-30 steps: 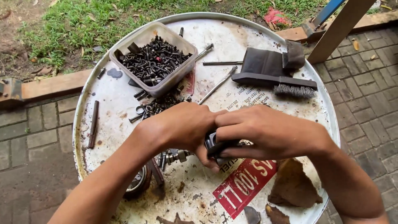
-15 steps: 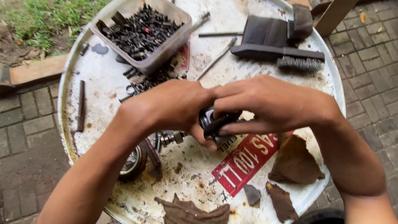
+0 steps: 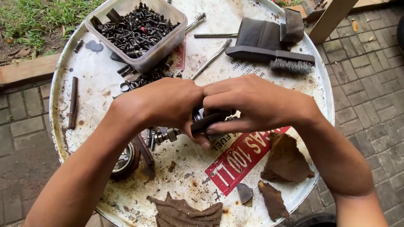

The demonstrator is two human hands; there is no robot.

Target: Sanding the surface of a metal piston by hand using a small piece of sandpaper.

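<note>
Over the middle of a round white drum lid [image 3: 101, 80], my left hand [image 3: 162, 103] and my right hand [image 3: 252, 103] are closed together on a small dark metal part [image 3: 208, 120]. Only its black curved edge and a bit of shiny metal show between the fingers; the remainder is hidden. Just below my left hand lies a short threaded metal fitting [image 3: 168, 135] on the lid.
A clear plastic tub of black screws [image 3: 136, 31] stands at the back left, loose screws beside it. A wire brush [image 3: 273, 52], thin rods [image 3: 210, 59], a rusty bar [image 3: 73, 102], a round metal ring [image 3: 124, 162] and brown scraps [image 3: 286, 162] lie around. Brick paving surrounds the drum.
The view has shifted slightly, so the tub and brush sit nearer the top. Both hands stay clasped on the small part, with the fingers shifting a little around it.
</note>
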